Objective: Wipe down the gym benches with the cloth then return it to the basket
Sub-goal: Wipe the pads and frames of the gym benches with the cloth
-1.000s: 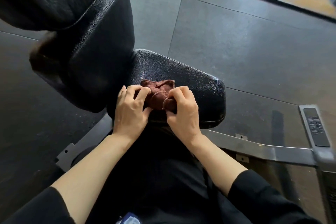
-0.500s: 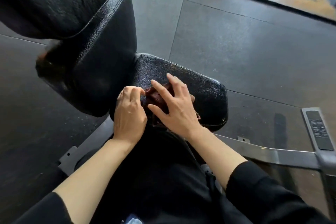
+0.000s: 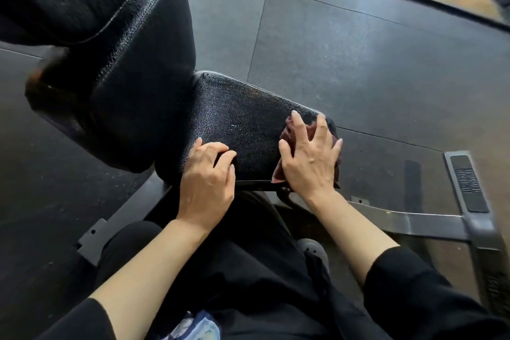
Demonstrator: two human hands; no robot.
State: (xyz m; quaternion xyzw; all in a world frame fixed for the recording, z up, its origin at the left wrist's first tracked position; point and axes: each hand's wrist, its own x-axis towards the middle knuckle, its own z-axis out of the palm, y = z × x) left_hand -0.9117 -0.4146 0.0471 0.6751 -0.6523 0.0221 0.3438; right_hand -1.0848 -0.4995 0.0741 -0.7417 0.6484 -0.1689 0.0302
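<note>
2 hands are at work on 1 bench, so the job looks to be in its wiping stage and far from finished. The right hand point(image 3: 310, 157) lies flat with fingers spread, pressing the dark red cloth point(image 3: 287, 136) onto the right end of the black seat pad point(image 3: 242, 124); part of the cloth hangs over the pad's near edge. The left hand point(image 3: 205, 182) rests on the pad's near left corner with fingers curled over the edge, seemingly steadying it, and carries nothing else. The tilted backrest pad point(image 3: 138, 63) sits just beside the seat; whether it has been wiped cannot be told. No basket is in view, so other benches and returning the cloth appear to remain.
</note>
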